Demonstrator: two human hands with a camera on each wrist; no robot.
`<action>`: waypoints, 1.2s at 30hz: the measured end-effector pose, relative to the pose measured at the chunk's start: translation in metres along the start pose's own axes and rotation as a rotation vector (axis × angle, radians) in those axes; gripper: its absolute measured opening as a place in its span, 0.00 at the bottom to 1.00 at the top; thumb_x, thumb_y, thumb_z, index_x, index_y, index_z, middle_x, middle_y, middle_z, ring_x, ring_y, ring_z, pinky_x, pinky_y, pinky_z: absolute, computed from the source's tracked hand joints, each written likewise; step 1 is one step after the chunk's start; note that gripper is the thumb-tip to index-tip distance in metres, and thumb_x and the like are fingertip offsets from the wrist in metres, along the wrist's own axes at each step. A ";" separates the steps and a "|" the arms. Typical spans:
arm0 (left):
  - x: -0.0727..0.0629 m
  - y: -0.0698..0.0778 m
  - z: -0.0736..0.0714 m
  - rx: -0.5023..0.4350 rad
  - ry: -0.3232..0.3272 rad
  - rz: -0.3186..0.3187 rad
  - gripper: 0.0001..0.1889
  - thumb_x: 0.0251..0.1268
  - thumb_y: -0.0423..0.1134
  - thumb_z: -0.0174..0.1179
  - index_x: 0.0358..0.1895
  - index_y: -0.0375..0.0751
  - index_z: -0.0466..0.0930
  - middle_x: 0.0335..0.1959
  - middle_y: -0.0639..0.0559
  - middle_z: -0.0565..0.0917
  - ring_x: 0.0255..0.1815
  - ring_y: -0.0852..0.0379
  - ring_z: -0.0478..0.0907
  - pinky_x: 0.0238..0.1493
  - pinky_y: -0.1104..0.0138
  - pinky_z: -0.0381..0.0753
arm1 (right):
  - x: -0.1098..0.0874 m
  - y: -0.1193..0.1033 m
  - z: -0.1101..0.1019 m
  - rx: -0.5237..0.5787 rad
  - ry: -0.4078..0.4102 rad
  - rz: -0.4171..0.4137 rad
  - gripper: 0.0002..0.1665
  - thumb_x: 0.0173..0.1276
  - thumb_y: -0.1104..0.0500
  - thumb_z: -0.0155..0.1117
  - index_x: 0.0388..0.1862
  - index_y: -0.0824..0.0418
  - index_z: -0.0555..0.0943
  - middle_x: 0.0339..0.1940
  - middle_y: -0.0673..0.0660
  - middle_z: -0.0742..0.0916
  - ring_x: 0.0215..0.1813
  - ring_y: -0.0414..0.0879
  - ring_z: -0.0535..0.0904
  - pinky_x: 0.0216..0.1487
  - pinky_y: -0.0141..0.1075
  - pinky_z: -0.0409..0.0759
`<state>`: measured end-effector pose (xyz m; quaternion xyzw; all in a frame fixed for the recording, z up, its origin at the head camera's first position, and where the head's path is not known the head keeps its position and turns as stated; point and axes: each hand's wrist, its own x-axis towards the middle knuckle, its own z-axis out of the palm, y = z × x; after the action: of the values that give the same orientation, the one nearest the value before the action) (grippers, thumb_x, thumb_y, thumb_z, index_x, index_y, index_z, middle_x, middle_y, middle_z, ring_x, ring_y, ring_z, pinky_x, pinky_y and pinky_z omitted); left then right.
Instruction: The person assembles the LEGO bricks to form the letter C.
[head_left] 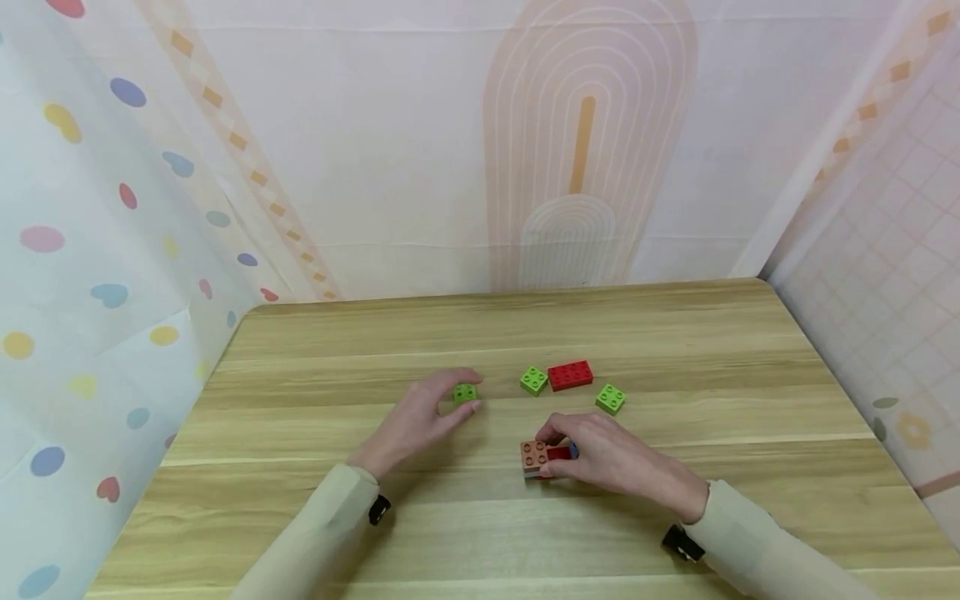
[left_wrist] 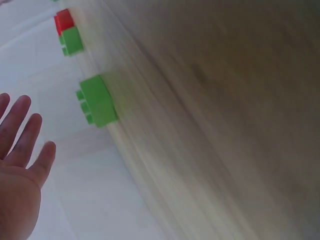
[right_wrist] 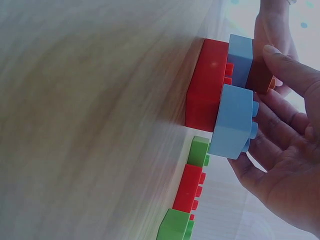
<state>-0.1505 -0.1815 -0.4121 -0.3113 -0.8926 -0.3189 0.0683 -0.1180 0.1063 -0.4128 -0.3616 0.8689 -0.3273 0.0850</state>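
Pale sleeves (head_left: pixel 311 533) come nearest the camera, reaching in over a wood-grain counter (head_left: pixel 315 350). Between them sits the brown brick (right_wrist: pixel 259 72), on top of a blue brick (right_wrist: pixel 240 60) at one end of a long red brick (right_wrist: pixel 207 85) that rests on the counter; a second blue brick (right_wrist: pixel 232 120) sits toward the other end, with bare red studs between. Of the hands, the right hand (head_left: pixel 611 454) pinches the brown brick between thumb and fingers (whether it is fully seated, I cannot tell). Pressing straight down over its middle should work best, as a push on one edge could tilt it. Farther left, the left hand (head_left: pixel 420 415) is unclenched and holds nothing, thumb and forefinger parted around a green brick (head_left: pixel 465 392); meeting two opposite sides squarely, below the studs, would likely give the surest grip. Beyond, a second green brick (head_left: pixel 534 381) lies just beside a spare red brick (head_left: pixel 570 375), with a third green brick (head_left: pixel 611 399) near its right end, and a patterned cloth (head_left: pixel 390 167) hangs behind the counter.
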 end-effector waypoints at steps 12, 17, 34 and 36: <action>0.009 -0.021 -0.006 0.052 -0.153 -0.163 0.31 0.66 0.53 0.61 0.67 0.41 0.70 0.69 0.46 0.69 0.72 0.45 0.59 0.70 0.44 0.56 | 0.000 0.000 0.000 -0.005 0.001 0.000 0.17 0.60 0.49 0.73 0.45 0.53 0.81 0.41 0.44 0.86 0.42 0.36 0.82 0.42 0.33 0.81; 0.011 -0.029 -0.006 0.112 -0.217 -0.152 0.34 0.66 0.56 0.59 0.68 0.39 0.68 0.72 0.46 0.65 0.74 0.46 0.54 0.73 0.45 0.48 | 0.000 0.000 -0.001 0.006 -0.004 0.003 0.17 0.60 0.50 0.73 0.46 0.53 0.81 0.41 0.44 0.86 0.43 0.36 0.82 0.43 0.34 0.82; 0.013 -0.042 -0.002 0.163 -0.315 -0.197 0.30 0.64 0.49 0.65 0.65 0.38 0.71 0.68 0.42 0.70 0.72 0.42 0.60 0.70 0.46 0.56 | -0.001 0.002 0.001 0.016 0.008 -0.017 0.18 0.59 0.50 0.74 0.46 0.53 0.81 0.41 0.44 0.86 0.43 0.36 0.82 0.43 0.34 0.82; 0.013 -0.042 -0.002 0.161 -0.313 -0.195 0.28 0.64 0.47 0.65 0.65 0.38 0.72 0.68 0.42 0.70 0.71 0.42 0.61 0.70 0.48 0.58 | -0.001 0.002 0.000 0.017 0.010 -0.018 0.18 0.59 0.50 0.74 0.46 0.53 0.81 0.41 0.44 0.86 0.43 0.36 0.82 0.43 0.34 0.82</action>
<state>-0.1865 -0.2015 -0.4283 -0.2627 -0.9409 -0.1990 -0.0779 -0.1188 0.1077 -0.4148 -0.3669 0.8632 -0.3374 0.0807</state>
